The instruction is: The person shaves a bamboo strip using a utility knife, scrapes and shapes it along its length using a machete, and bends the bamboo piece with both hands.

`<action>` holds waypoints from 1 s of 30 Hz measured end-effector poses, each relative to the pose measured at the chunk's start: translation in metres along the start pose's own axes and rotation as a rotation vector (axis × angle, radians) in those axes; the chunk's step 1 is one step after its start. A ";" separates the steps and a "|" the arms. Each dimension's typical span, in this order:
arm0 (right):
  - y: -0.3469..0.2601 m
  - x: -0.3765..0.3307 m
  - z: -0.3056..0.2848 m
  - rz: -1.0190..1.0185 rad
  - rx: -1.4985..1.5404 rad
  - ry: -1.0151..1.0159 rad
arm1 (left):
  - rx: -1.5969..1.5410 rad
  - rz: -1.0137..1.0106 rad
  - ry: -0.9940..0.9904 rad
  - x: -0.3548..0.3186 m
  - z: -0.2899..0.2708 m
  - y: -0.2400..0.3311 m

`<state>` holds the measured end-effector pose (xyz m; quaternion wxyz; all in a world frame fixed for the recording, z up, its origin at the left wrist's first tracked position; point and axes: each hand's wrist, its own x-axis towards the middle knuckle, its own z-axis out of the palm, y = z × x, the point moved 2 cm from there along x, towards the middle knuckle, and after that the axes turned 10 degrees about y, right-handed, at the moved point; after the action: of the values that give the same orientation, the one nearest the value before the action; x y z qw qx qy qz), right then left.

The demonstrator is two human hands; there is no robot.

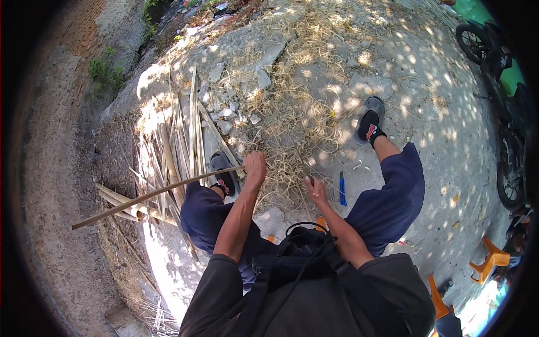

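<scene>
My left hand (255, 167) is closed around one end of a long bamboo strip (149, 195), which slants down to the left across my left knee. To the right, my right hand (317, 192) is closed too. A small dark tip pokes out between its thumb and fingers, but I cannot make out what it belongs to. The hands are apart, above a heap of thin, curly bamboo shavings (292, 163). On the ground just right of my right hand lies a blue utility knife (342, 189).
Split bamboo strips (193, 126) and bamboo poles (126, 203) lie at left by my left shoe (223, 173). Stone rubble (227, 112) sits beyond. My right shoe (369, 120) rests on concrete. Far right are a motorcycle (502, 112) and an orange stool (489, 259).
</scene>
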<state>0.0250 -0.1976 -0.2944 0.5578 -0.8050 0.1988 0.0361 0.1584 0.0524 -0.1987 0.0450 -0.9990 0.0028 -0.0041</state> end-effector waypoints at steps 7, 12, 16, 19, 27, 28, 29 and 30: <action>0.052 -0.013 0.000 0.099 -0.270 -0.120 | -0.027 0.039 0.009 0.006 -0.029 0.019; 0.047 -0.007 -0.003 0.113 -0.249 -0.104 | -0.029 0.033 0.009 0.008 -0.030 0.020; 0.007 -0.006 -0.008 0.012 -0.138 -0.078 | -0.022 0.013 0.010 0.007 -0.026 0.014; -0.003 -0.008 -0.008 -0.037 -0.143 -0.061 | -0.026 0.005 -0.003 0.010 -0.026 0.015; 0.024 -0.027 -0.008 0.082 -0.309 -0.150 | -0.118 -0.001 0.040 0.014 -0.026 0.014; 0.025 -0.027 -0.009 0.106 -0.271 -0.161 | -0.111 0.006 0.036 0.014 -0.025 0.015; 0.024 -0.026 -0.010 0.129 -0.233 -0.171 | -0.104 0.013 0.032 0.013 -0.025 0.016; 0.021 -0.025 -0.009 0.128 -0.234 -0.170 | -0.106 0.013 0.034 0.014 -0.025 0.017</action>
<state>-0.0067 -0.2055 -0.3023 0.4715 -0.8443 0.1961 0.1623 0.1723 0.0328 -0.1756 -0.0081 -0.9997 0.0104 -0.0206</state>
